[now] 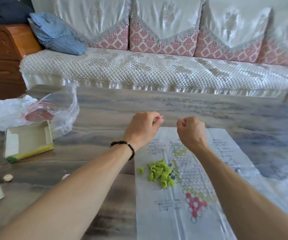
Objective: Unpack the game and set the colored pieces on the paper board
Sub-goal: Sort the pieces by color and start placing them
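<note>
While both hands [142,127] pinch pink bits, box [28,141] & bag [53,110] sit left.

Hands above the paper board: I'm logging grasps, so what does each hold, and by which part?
Left hand and right hand each pinch something small and pink at the fingertips; which part cannot be told.

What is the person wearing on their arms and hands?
Both forearms are bare, with no sleeves in view and no gloves. The left wrist carries a dark beaded bracelet with one small pale bead. The right wrist has nothing on it, and no rings show.
</note>
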`<control>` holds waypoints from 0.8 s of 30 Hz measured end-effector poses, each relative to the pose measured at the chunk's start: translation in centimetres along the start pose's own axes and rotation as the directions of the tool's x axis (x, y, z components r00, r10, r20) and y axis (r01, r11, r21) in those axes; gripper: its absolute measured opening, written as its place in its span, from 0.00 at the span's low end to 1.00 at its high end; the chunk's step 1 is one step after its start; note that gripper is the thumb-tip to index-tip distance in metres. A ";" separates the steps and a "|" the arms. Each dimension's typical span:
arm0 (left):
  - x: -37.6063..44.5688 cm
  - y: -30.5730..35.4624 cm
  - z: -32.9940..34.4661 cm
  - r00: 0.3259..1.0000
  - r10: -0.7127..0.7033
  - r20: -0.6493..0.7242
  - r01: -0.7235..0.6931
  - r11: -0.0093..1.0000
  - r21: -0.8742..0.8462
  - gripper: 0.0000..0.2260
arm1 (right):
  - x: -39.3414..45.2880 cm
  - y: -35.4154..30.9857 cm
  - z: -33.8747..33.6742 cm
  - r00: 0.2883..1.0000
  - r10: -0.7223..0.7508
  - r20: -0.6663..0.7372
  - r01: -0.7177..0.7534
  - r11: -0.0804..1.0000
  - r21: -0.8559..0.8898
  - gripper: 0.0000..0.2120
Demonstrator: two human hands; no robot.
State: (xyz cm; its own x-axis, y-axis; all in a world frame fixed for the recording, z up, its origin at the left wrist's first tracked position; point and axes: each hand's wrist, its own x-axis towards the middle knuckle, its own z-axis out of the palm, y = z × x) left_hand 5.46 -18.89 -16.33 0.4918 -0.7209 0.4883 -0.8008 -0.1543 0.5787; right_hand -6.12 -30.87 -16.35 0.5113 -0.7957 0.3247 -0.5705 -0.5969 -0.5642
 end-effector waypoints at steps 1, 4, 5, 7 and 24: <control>0.8 1.0 1.8 1.000 0.005 0.024 -0.005 1.000 -0.020 0.11 | 0.4 1.8 -0.9 1.000 0.014 -0.002 -0.014 1.000 -0.023 0.21; 2.6 3.9 7.0 0.995 -0.014 0.096 0.024 0.995 -0.094 0.11 | 1.5 6.5 -2.9 0.999 0.051 0.013 -0.049 0.992 -0.117 0.19; 2.9 4.6 8.6 0.993 -0.029 0.112 0.041 0.993 -0.109 0.11 | 1.8 7.8 -3.2 0.998 0.065 0.014 -0.063 0.988 -0.140 0.18; 3.3 5.7 11.5 0.989 -0.070 0.131 0.087 0.987 -0.132 0.12 | 2.3 10.1 -3.3 0.997 0.082 0.013 -0.079 0.983 -0.167 0.19; 1.1 7.4 15.7 0.953 -0.057 0.298 0.070 0.997 -0.030 0.16 | 2.0 13.4 -5.8 0.956 0.104 0.274 -0.102 0.995 -0.020 0.16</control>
State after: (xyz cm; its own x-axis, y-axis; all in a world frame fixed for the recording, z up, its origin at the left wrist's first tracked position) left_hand -5.25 -31.41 -21.76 0.4125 -0.8796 0.2371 -0.7539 -0.1835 0.6309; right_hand -16.47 -41.09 -18.83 0.6058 -0.7944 0.0442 -0.6326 -0.5145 -0.5789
